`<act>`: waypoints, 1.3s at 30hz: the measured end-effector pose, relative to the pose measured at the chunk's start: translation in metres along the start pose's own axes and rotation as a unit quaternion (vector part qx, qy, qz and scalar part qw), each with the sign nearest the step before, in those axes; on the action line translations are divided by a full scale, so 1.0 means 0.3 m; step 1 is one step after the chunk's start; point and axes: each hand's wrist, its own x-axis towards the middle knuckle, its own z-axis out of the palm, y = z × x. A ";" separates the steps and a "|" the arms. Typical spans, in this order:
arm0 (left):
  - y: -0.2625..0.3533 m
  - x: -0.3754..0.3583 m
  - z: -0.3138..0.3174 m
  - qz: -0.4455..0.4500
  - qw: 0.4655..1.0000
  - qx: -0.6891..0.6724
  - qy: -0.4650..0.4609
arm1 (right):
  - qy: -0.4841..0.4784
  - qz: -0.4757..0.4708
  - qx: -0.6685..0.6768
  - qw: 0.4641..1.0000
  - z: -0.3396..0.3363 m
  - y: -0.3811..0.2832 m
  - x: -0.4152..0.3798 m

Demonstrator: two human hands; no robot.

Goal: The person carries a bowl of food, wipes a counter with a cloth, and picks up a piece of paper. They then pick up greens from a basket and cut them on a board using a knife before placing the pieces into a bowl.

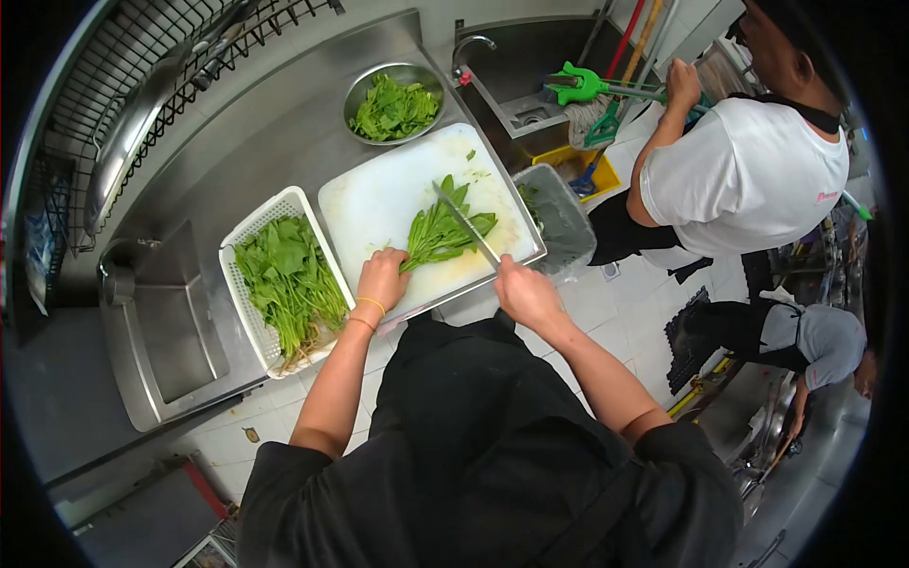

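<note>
On the white cutting board (365,204) lies a bunch of leafy greens (437,232). My left hand (382,280), with a yellow band at the wrist, is closed around the stem end of the bunch. A kitchen knife (467,224) is gripped by its handle in my right hand (526,293), and its blade slants across the leaves. Small green scraps lie near the board's far right corner. Left of the board, a white perforated basket (233,275) holds more whole greens with roots. Behind the board, a steel bowl (352,102) contains cut leaves.
A clear-lined bin (565,222) stands against the board's right side. Sinks are at the left (175,327) and back right (521,95). One person (739,180) at right holds a green-headed mop (579,85); another person (814,346) works farther off. A wire rack (123,85) hangs upper left.
</note>
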 end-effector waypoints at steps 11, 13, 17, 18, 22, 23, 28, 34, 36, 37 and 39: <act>-0.007 -0.029 0.021 0.029 0.996 -0.041 0.078 | -0.042 -0.017 0.010 0.999 0.127 0.002 0.108; -0.012 -0.053 0.041 0.035 0.994 -0.046 0.096 | -0.044 -0.024 0.021 0.999 0.180 0.031 0.124; -0.032 -0.070 0.072 0.017 0.996 -0.053 0.074 | -0.025 -0.016 -0.018 0.999 0.106 -0.021 0.173; -0.011 -0.065 0.050 0.006 0.992 -0.079 0.102 | -0.036 -0.013 -0.016 0.999 0.086 -0.035 0.144; -0.012 -0.070 0.028 -0.001 0.989 -0.109 0.102 | -0.018 -0.054 0.006 0.998 -0.025 -0.126 0.057; -0.016 -0.071 0.032 0.005 0.990 -0.111 0.089 | -0.035 -0.064 0.009 0.997 -0.040 -0.142 0.038; -0.011 -0.068 0.057 0.009 0.988 -0.099 0.115 | -0.107 -0.039 0.002 0.993 -0.023 -0.169 0.002; -0.017 -0.066 0.061 0.009 0.986 -0.102 0.129 | -0.082 -0.043 -0.001 0.996 0.127 -0.110 0.038; -0.018 -0.067 0.069 0.014 0.986 -0.101 0.131 | -0.073 -0.034 -0.004 0.997 0.171 -0.089 0.069; -0.020 -0.060 0.065 0.010 0.987 -0.103 0.124 | -0.068 -0.046 -0.004 0.997 0.163 -0.091 0.106; -0.017 -0.080 0.056 0.009 0.989 -0.102 0.108 | -0.063 -0.050 0.004 0.997 0.159 -0.107 0.102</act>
